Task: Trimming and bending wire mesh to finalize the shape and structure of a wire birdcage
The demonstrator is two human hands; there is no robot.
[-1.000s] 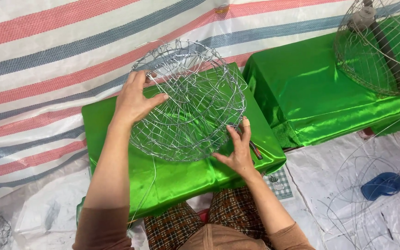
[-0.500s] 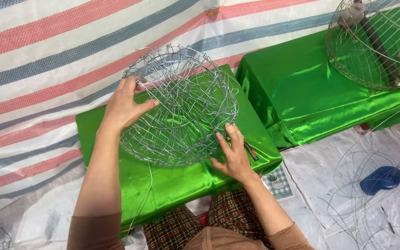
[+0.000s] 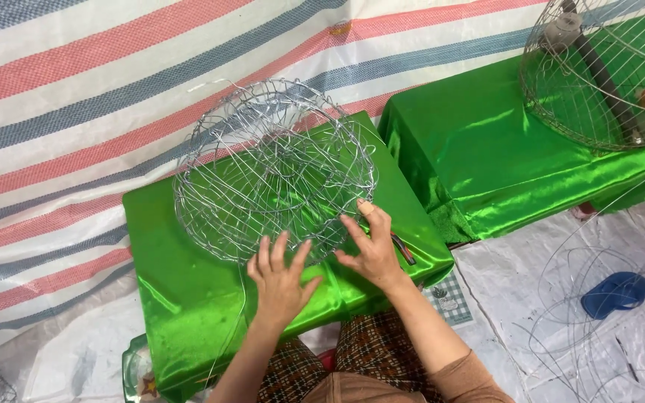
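A: Status of the wire basket frame (image 3: 274,172)?

B: It rests on the green satin-covered block (image 3: 188,298). Left hand (image 3: 279,280) and right hand (image 3: 371,246) lie open, fingers spread at its near rim, gripping nothing.

A: Next?

B: Probably a firm rim grip.

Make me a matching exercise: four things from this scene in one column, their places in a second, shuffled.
1. wire basket
2. left hand
3. second wire basket
4. blue cap

a. on the white sheet, lower right
b. on the far green block, top right
c. on the near green block
d. fingers spread at the near rim of the basket

Pairs: 1-c, 2-d, 3-b, 4-a
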